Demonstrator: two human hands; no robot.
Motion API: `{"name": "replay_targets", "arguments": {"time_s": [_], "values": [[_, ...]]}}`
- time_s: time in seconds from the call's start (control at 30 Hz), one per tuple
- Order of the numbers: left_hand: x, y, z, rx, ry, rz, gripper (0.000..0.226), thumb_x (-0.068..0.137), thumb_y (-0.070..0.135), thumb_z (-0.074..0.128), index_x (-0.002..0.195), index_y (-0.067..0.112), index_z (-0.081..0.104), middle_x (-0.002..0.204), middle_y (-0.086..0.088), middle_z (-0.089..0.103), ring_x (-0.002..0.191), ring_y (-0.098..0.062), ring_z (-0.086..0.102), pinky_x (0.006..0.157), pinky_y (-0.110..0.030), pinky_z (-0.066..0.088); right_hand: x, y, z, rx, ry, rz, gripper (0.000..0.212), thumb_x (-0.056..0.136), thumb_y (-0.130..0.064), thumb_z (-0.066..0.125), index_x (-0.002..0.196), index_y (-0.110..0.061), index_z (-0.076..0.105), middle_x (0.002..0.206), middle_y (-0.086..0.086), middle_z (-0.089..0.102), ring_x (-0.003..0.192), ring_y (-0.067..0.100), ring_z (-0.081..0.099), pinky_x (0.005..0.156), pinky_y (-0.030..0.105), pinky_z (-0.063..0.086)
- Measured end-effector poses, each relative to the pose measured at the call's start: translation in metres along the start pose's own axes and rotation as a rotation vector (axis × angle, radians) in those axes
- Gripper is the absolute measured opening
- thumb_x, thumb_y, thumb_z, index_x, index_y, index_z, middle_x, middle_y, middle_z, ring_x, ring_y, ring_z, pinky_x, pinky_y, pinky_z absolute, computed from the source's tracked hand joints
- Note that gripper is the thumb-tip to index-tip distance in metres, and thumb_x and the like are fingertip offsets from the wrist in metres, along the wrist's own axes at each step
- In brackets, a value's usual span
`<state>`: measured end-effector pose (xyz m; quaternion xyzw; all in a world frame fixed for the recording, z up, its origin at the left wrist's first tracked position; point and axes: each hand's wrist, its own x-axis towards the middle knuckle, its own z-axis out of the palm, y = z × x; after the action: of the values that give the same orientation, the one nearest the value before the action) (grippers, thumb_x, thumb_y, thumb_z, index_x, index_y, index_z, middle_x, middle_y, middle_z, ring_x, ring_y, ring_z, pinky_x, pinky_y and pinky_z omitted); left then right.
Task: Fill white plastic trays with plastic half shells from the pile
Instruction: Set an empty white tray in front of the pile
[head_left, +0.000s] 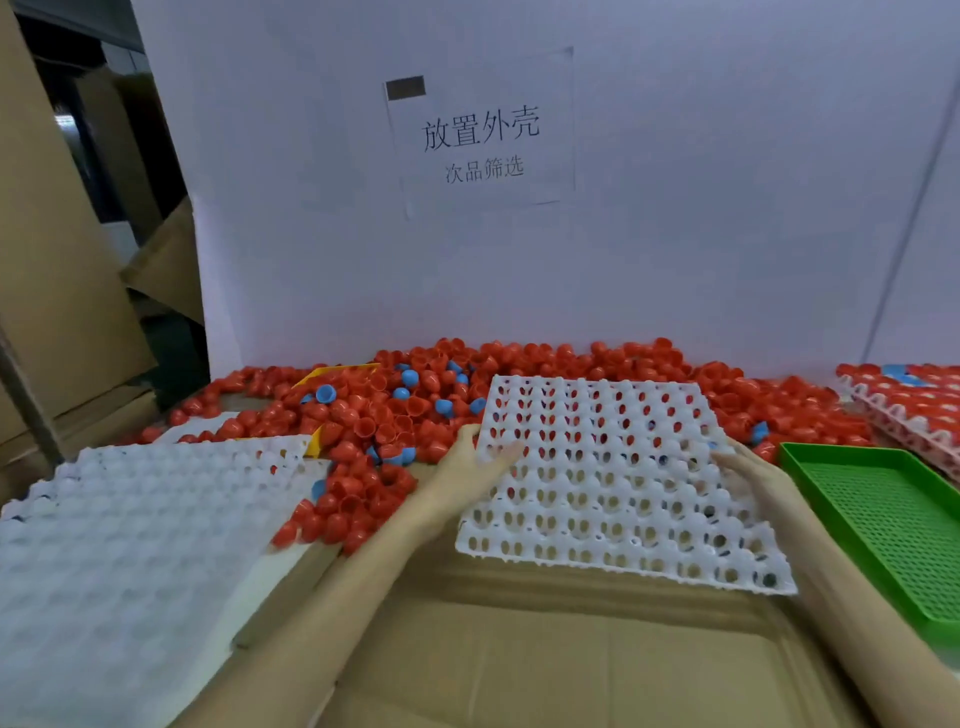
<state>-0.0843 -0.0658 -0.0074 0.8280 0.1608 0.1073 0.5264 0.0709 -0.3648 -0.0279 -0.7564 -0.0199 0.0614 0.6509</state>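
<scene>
Empty white tray (613, 483): thin moulded plastic, grid of round holed cups, held tilted over the cardboard-covered desk (519, 649). Left hand (475, 460) grip pinches its 9 o'clock edge, thumb on top; right hand (748, 475) grip clamps the 3 o'clock edge. Glossy red and blue half shells (374, 415) piled at 12 o'clock. Stacked white trays (130, 545) at 9 o'clock, green perforated tray (883, 514) at 3.

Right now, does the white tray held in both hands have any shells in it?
No: the white tray gripped by the left hand and right hand shows only empty holes.
</scene>
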Motion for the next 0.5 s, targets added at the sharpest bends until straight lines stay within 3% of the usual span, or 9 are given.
{"name": "replay_targets", "arguments": {"time_s": [0.07,0.17,0.23,0.3,0.33,0.4,0.47,0.5], "values": [[0.010,-0.005,0.018,-0.183,0.007,-0.016,0.070,0.084,0.059,0.076,0.141,0.030,0.046,0.118,0.018,0.065,0.102,-0.001,0.068,0.078,-0.022,0.058,-0.004,0.001,0.001,0.019,0.006,-0.006,0.052,0.100,-0.033,0.065,0.150,-0.031,0.054,0.139,0.000,0.062,0.108,0.018,0.058,0.099,0.047,0.044],[0.018,-0.020,0.033,-0.298,0.015,0.023,0.045,0.086,0.049,0.078,0.122,0.045,0.052,0.117,0.022,0.068,0.092,0.013,0.068,0.062,-0.007,0.052,-0.007,-0.003,-0.004,0.057,0.016,-0.091,0.044,0.101,-0.029,0.063,0.144,-0.028,0.058,0.107,-0.018,0.065,0.090,0.002,0.060,0.074,0.031,0.048],[0.021,-0.026,0.035,-0.307,0.005,0.058,0.037,0.088,0.050,0.075,0.115,0.053,0.050,0.111,0.032,0.068,0.089,0.023,0.063,0.061,-0.002,0.049,-0.011,-0.009,-0.007,0.065,-0.007,-0.163,0.037,0.097,-0.045,0.063,0.132,-0.033,0.061,0.116,-0.018,0.066,0.100,0.001,0.062,0.083,0.030,0.047],[0.024,-0.024,0.028,-0.269,-0.025,0.064,0.036,0.086,0.058,0.072,0.112,0.060,0.047,0.101,0.049,0.062,0.086,0.029,0.058,0.055,0.000,0.046,-0.012,-0.011,-0.012,0.091,-0.048,-0.190,0.050,0.095,-0.063,0.057,0.130,-0.028,0.064,0.130,-0.009,0.068,0.121,0.014,0.062,0.103,0.045,0.046],[0.025,-0.023,0.023,-0.232,-0.046,0.056,0.037,0.084,0.063,0.072,0.110,0.063,0.046,0.095,0.054,0.059,0.084,0.029,0.058,0.053,-0.001,0.046,-0.011,-0.011,-0.016,0.112,-0.046,-0.194,0.055,0.099,-0.065,0.052,0.131,-0.024,0.067,0.129,-0.002,0.071,0.121,0.021,0.065,0.105,0.050,0.047],[0.027,-0.022,0.011,-0.208,-0.103,0.015,0.043,0.077,0.067,0.077,0.109,0.061,0.049,0.090,0.052,0.059,0.082,0.023,0.062,0.053,-0.005,0.049,-0.008,-0.009,-0.026,0.076,0.021,-0.228,0.065,0.105,-0.062,0.043,0.111,-0.006,0.075,0.105,0.011,0.078,0.096,0.031,0.074,0.092,0.048,0.054],[0.030,-0.026,-0.002,-0.224,-0.197,-0.021,0.056,0.069,0.062,0.085,0.113,0.051,0.053,0.091,0.045,0.065,0.083,0.016,0.067,0.055,-0.008,0.052,-0.006,-0.005,-0.033,-0.062,0.109,-0.261,0.080,0.103,-0.062,0.043,0.073,0.010,0.062,0.068,0.015,0.065,0.059,0.029,0.060,0.071,0.039,0.048],[0.031,-0.029,-0.007,-0.227,-0.248,-0.040,0.064,0.063,0.061,0.089,0.115,0.049,0.053,0.095,0.037,0.069,0.086,0.012,0.069,0.059,-0.011,0.055,-0.004,-0.002,-0.036,-0.117,0.150,-0.266,0.077,0.101,-0.062,0.045,0.060,0.003,0.053,0.057,0.012,0.054,0.050,0.022,0.049,0.063,0.036,0.041]]}}
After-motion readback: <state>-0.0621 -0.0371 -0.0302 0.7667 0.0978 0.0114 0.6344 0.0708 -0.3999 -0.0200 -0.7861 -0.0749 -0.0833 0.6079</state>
